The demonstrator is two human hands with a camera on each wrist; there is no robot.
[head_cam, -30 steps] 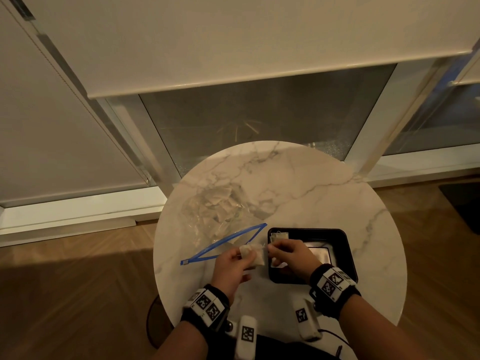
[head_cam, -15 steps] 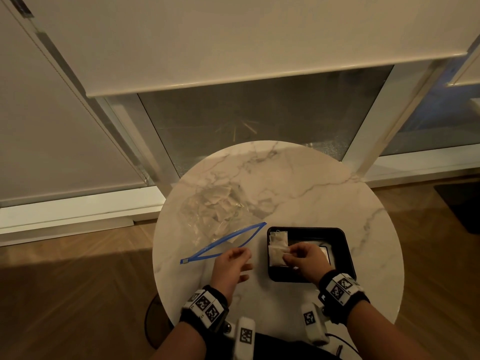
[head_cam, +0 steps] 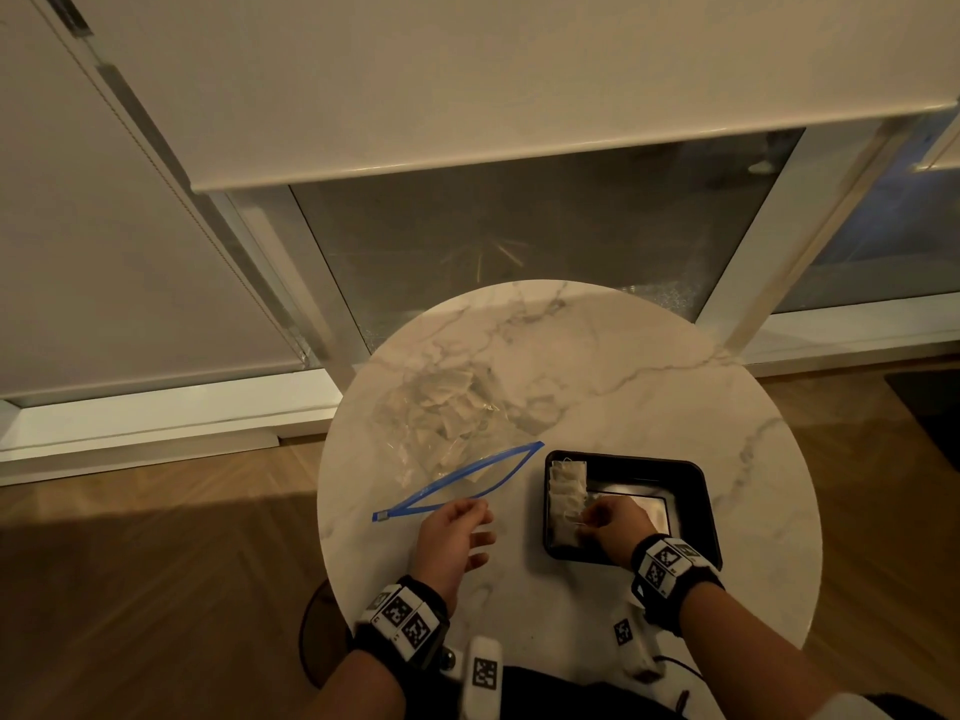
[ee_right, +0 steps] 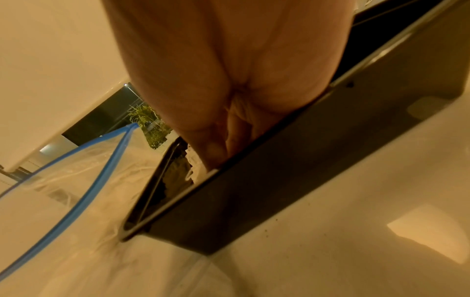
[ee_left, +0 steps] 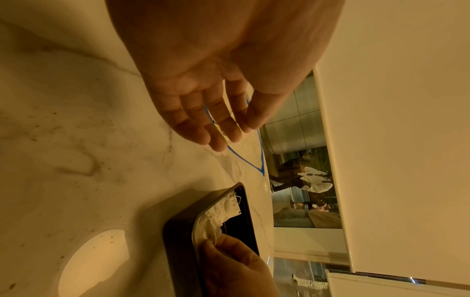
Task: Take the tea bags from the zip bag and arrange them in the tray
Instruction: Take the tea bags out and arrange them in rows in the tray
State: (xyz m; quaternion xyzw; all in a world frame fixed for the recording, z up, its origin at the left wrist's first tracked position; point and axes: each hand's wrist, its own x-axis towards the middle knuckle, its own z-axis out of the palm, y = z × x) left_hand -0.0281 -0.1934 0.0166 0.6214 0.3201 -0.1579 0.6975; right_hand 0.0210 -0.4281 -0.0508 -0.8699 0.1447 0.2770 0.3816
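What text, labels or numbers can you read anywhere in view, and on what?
No readable words or numbers.
Wristbands: black-and-white square marker patterns, no letters.
Zip bag: a small dark print shows in the left wrist view, too blurred to read.
Tea bags and tray: no print visible.

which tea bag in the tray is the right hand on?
The tea bag nearest the person, at the near end of the row along the tray left wall; the right hand pinches it. The other bags lie untouched farther along.

R hand [head_cam: 615, 527] moved from beside L hand into tray [head_cam: 696, 491], now pinching tea bag [head_cam: 566, 530] onto the row at tray's left side. L hand [head_cam: 452, 540] let go, fingers relaxed, empty.
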